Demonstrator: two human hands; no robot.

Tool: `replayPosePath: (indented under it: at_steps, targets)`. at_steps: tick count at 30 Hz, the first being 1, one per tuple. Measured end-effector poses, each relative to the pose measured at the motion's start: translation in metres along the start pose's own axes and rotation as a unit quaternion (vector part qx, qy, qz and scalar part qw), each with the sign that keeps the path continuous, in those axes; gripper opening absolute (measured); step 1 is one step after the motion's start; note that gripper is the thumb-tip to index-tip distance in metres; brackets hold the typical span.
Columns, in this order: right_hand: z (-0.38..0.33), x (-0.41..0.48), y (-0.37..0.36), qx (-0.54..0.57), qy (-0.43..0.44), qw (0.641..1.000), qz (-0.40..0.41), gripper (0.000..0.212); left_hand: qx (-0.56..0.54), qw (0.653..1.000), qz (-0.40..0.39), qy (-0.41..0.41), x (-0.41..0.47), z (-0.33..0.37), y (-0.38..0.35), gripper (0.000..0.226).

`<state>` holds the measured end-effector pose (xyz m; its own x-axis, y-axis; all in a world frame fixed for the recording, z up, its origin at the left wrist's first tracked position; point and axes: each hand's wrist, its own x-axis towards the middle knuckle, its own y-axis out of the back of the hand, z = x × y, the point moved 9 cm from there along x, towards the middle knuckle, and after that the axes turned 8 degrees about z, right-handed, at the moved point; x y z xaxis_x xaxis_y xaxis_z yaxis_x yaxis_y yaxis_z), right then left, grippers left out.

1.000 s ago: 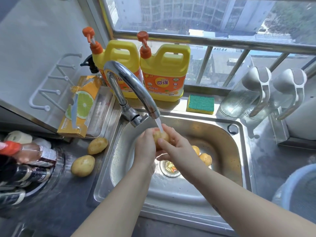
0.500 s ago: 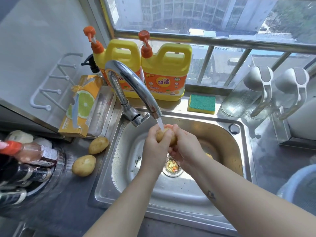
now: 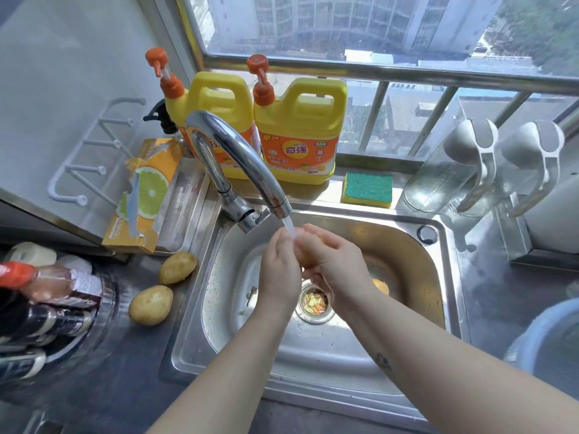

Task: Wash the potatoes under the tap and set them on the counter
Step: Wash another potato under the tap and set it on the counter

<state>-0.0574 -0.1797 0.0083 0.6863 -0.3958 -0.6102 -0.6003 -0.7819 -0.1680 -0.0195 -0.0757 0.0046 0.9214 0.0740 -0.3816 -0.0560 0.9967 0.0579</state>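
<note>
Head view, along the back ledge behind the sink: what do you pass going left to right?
Lemon-print box → left detergent jug → right detergent jug → green-topped sponge → two clear glass jugs with white handles.

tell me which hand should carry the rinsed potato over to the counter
Left, probably. The two washed potatoes lie on the counter left of the sink, on the left hand's side. The right hand would have to cross over it.
</note>
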Motion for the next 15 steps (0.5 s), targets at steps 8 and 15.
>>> replayPosePath:
  at_steps: [8,15]
  targets:
    - [-0.003,-0.003,-0.003,-0.03,-0.004,0.997,-0.073,0.024,-0.044,0.999,0.03,0.001,-0.001,0.004,0.0,0.027]
    - [-0.013,0.001,0.003,-0.186,0.145,0.966,-0.102,0.047,-0.05,0.988,0.014,0.143,0.013,-0.011,-0.003,0.032]
